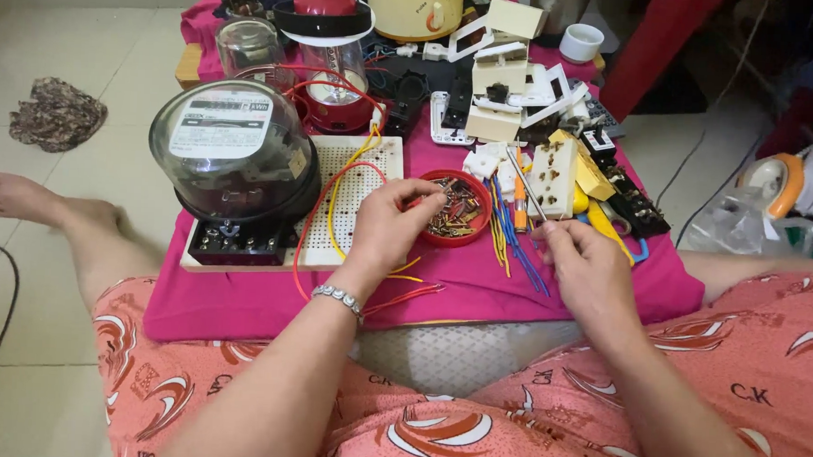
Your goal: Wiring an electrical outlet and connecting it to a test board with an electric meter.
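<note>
Left hand (390, 221) is reaching into the red bowl (457, 208), fingers pinching small bits to sort them; right hand (579, 254) is gripping a thin screwdriver (527, 189), tip up beside the socket (554, 175).

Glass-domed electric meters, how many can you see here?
2. One large meter stands on the white perforated board, left of the left hand. A smaller meter sits behind it. Clutter may hide others.

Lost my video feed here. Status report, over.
Left hand fingers in the red bowl of small parts. Right hand pinching a thin tool. Loose wires between them.
</note>
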